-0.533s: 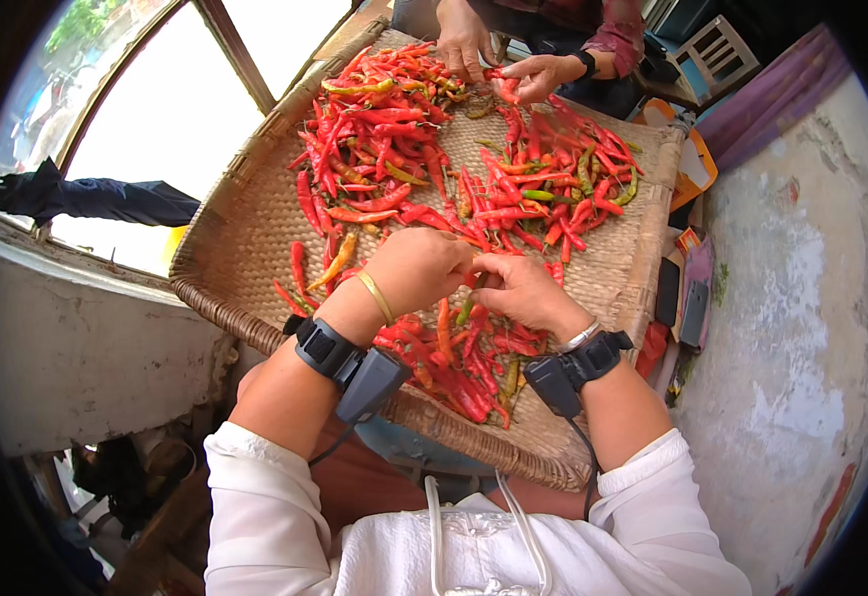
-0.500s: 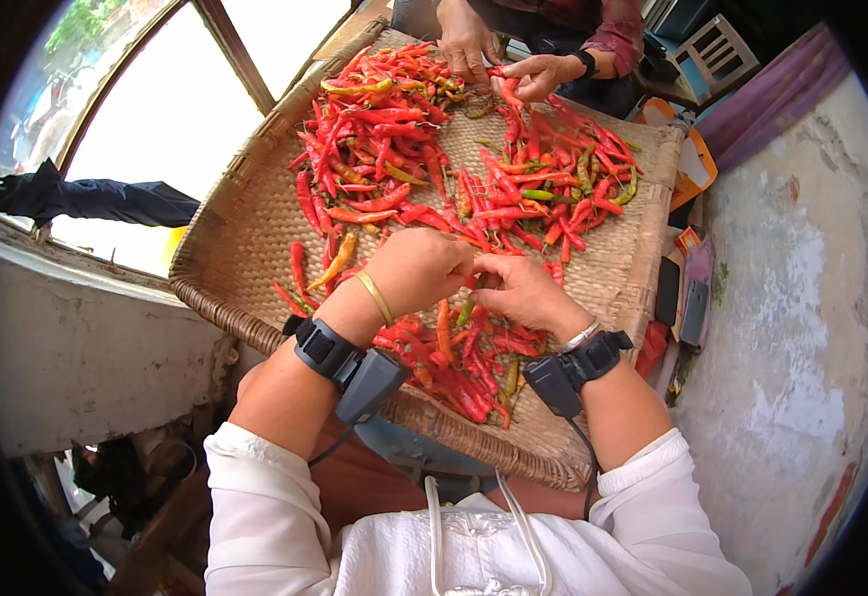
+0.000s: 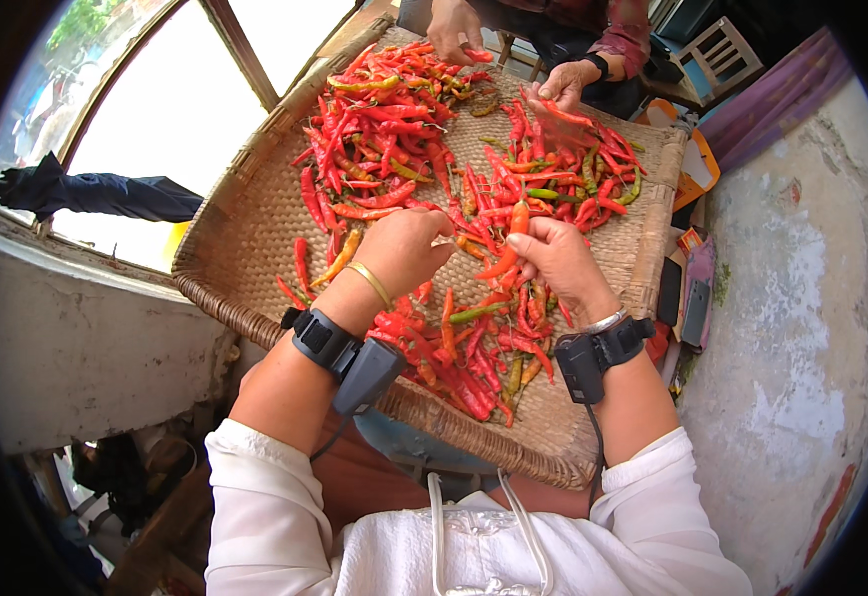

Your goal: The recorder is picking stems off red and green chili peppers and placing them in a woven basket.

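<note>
My right hand (image 3: pixel 565 260) pinches an orange-red chili pepper (image 3: pixel 505 260) between thumb and fingers, above the woven tray (image 3: pixel 255 214). To its left, my left hand (image 3: pixel 401 254) has its fingertips pressed together; anything in them is too small to make out. The two hands are a little apart. Below them lies a near pile of red chili peppers (image 3: pixel 464 372), with a few green and orange ones among it. Farther off are a large red heap (image 3: pixel 384 129) at the far left and another pile (image 3: pixel 593 174) at the right.
Across the tray, a co-worker's hands (image 3: pixel 454 30) each hold a red chili pepper. A window with a dark folded umbrella (image 3: pixel 106 197) is on the left. A worn plaster wall (image 3: pixel 782 328) rises on the right, and a wooden chair (image 3: pixel 720 55) stands at the back.
My hands have moved apart, the right one shifting right and showing the chili pepper in it. The co-worker's hands have also separated, each now with a pepper.
</note>
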`<state>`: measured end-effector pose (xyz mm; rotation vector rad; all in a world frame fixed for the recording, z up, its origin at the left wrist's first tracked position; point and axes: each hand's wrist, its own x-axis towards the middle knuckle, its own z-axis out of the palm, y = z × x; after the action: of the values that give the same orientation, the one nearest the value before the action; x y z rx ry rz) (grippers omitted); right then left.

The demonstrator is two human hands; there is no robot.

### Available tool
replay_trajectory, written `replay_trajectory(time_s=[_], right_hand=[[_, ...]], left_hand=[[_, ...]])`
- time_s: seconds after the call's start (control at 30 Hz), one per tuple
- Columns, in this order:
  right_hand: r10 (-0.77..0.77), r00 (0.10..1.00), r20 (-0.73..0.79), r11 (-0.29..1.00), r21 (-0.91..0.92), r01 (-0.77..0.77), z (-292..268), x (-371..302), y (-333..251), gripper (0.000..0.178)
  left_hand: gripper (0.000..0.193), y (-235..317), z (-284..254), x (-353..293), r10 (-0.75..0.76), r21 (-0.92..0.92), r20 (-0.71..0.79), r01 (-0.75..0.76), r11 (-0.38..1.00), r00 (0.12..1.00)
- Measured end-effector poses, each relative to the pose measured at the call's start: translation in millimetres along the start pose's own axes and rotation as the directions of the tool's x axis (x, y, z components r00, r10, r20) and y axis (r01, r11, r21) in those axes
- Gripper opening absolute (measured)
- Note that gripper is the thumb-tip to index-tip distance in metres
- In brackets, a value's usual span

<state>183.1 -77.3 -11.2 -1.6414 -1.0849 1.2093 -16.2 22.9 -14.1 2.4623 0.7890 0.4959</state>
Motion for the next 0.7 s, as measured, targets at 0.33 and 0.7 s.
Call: replay_trajectory(time_s=[0.33, 0.7], right_hand=[[-0.005, 1.000, 0.004, 1.000, 0.000, 0.005, -1, 6, 17, 0.030], [0.063, 0.957, 0.283, 0.392, -0.889, 0.237, 34, -7, 30, 0.015]], left_hand=[[0.024, -8, 5, -1, -0.296, 0.502, 0.467, 0.026, 0.865, 0.833], [0.019, -19, 30, -2, -0.243, 0.468, 0.573, -0.069, 0.881, 0.782]])
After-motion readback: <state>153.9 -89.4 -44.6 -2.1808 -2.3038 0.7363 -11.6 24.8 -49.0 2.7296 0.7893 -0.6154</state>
